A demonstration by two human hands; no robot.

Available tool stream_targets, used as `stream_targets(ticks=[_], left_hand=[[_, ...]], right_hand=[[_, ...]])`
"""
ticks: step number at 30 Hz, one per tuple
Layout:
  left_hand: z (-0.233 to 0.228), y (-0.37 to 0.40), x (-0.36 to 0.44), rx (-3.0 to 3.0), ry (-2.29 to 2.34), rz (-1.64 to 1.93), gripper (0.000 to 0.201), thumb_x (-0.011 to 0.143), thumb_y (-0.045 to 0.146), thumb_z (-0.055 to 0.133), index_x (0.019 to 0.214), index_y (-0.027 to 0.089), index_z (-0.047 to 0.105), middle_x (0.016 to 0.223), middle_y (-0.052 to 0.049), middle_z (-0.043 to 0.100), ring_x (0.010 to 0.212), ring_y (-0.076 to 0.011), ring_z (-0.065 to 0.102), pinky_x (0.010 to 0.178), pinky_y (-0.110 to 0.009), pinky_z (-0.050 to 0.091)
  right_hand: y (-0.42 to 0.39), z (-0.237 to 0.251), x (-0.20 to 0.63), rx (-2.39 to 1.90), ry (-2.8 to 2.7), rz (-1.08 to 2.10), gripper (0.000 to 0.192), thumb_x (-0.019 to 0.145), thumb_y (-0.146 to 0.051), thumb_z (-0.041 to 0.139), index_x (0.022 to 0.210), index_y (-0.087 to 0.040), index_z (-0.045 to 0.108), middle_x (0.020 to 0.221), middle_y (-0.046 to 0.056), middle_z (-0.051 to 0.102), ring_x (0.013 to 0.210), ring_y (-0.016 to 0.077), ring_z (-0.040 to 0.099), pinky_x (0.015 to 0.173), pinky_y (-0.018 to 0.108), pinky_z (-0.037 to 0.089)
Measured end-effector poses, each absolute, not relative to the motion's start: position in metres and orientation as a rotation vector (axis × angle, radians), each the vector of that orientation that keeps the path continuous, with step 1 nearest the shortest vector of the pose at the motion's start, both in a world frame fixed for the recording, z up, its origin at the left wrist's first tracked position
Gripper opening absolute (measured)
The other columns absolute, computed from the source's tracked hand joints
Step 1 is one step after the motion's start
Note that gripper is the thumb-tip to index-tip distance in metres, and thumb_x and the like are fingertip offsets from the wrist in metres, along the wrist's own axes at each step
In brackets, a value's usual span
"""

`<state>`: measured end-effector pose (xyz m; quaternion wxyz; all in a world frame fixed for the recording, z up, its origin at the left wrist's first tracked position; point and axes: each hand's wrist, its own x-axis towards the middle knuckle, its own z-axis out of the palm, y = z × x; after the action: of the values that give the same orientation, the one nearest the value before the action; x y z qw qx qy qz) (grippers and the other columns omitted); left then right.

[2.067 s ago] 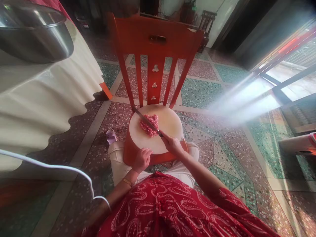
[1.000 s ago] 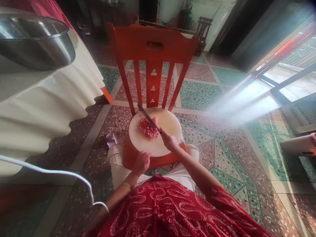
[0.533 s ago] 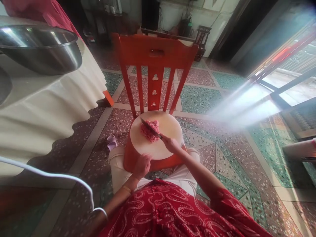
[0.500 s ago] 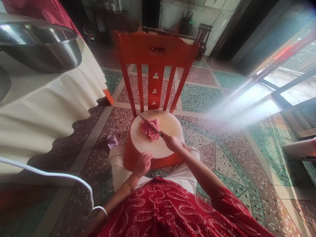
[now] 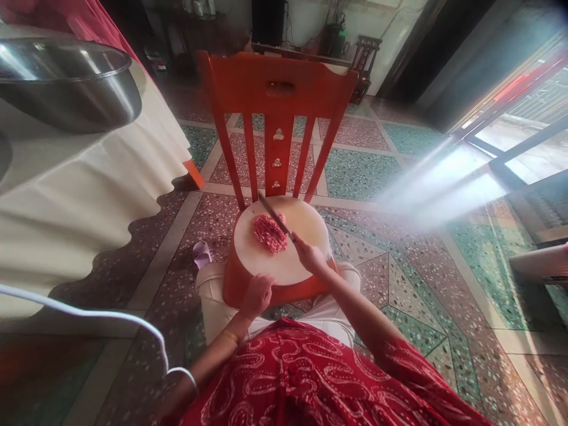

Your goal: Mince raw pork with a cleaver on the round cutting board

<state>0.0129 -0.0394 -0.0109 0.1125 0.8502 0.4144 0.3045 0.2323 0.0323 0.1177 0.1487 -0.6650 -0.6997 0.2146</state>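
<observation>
My right hand (image 5: 309,255) is closed round the handle of a kitchen knife (image 5: 276,216). The blade, seen nearly edge-on, hangs over the far right side of a flattened heap of minced meat (image 5: 269,235). Under the meat lies a round, pale cutting board (image 5: 306,266), which rests on the seat of a red wooden chair (image 5: 239,290). At the board's near edge, my left hand (image 5: 258,294) has its fingers together and bent over the rim; its thumb is partly hidden.
Beyond the board rises the chair's slatted back (image 5: 277,89). To the left, a large metal bowl (image 5: 89,100) stands on a table with a cream cloth (image 5: 146,154). A white cable (image 5: 89,313) crosses at lower left. A lilac slipper (image 5: 202,253) is on the speckled floor.
The knife has lifted off the middle of the meat and shifted slightly right and away, uncovering more of the heap. My left hand stays at the board's near edge.
</observation>
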Motion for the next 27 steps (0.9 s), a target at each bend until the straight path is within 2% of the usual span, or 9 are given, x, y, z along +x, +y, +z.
stream_targets(ticks=[3,8,13,18,23,27], left_hand=[[-0.011,-0.039,0.013,2.504,1.183,0.890,0.037,0.081,0.007,0.042,0.112,0.021,0.058,0.110,-0.006,0.061,0.108,-0.0196,0.053,0.096,-0.042,0.043],[-0.009,-0.039,0.014,2.487,1.231,0.869,0.039,0.082,0.008,0.041,0.113,0.023,0.058,0.110,-0.006,0.061,0.105,-0.0196,0.053,0.095,-0.043,0.044],[-0.009,-0.039,0.013,2.491,1.171,0.861,0.038,0.082,0.008,0.041,0.113,0.022,0.058,0.110,-0.007,0.061,0.106,-0.0200,0.054,0.095,-0.043,0.045],[-0.012,-0.039,0.013,2.494,1.220,0.869,0.039,0.082,0.008,0.041,0.113,0.023,0.058,0.110,-0.006,0.061,0.106,-0.0198,0.054,0.096,-0.044,0.043],[-0.012,-0.038,0.013,2.502,1.175,0.878,0.039,0.082,0.008,0.042,0.115,0.023,0.057,0.110,-0.006,0.061,0.108,-0.0194,0.053,0.097,-0.042,0.043],[-0.011,-0.039,0.013,2.503,1.206,0.873,0.039,0.082,0.008,0.041,0.115,0.023,0.057,0.111,-0.006,0.061,0.107,-0.0197,0.053,0.097,-0.043,0.042]], right_hand=[[0.036,0.119,0.235,-1.962,-2.079,0.671,0.042,0.094,-0.037,0.035,0.132,-0.028,0.049,0.096,0.004,0.071,0.085,0.0196,0.066,0.071,0.025,0.047],[0.034,0.117,0.233,-1.891,-2.018,0.566,0.046,0.096,-0.039,0.030,0.140,-0.030,0.037,0.104,0.003,0.069,0.088,0.0175,0.065,0.072,0.023,0.046],[0.034,0.116,0.237,-1.996,-2.106,0.637,0.042,0.094,-0.039,0.035,0.134,-0.032,0.047,0.096,0.002,0.071,0.082,0.0193,0.066,0.071,0.025,0.047],[0.035,0.121,0.245,-1.951,-1.967,0.547,0.046,0.095,-0.038,0.033,0.140,-0.029,0.037,0.104,0.003,0.069,0.088,0.0198,0.065,0.073,0.025,0.047],[0.031,0.117,0.249,-1.985,-2.020,0.669,0.041,0.094,-0.039,0.036,0.132,-0.031,0.050,0.100,0.001,0.070,0.087,0.0184,0.065,0.074,0.024,0.047],[0.028,0.116,0.247,-1.936,-1.937,0.558,0.045,0.094,-0.041,0.033,0.137,-0.031,0.042,0.105,0.001,0.069,0.088,0.0177,0.065,0.074,0.024,0.047]])
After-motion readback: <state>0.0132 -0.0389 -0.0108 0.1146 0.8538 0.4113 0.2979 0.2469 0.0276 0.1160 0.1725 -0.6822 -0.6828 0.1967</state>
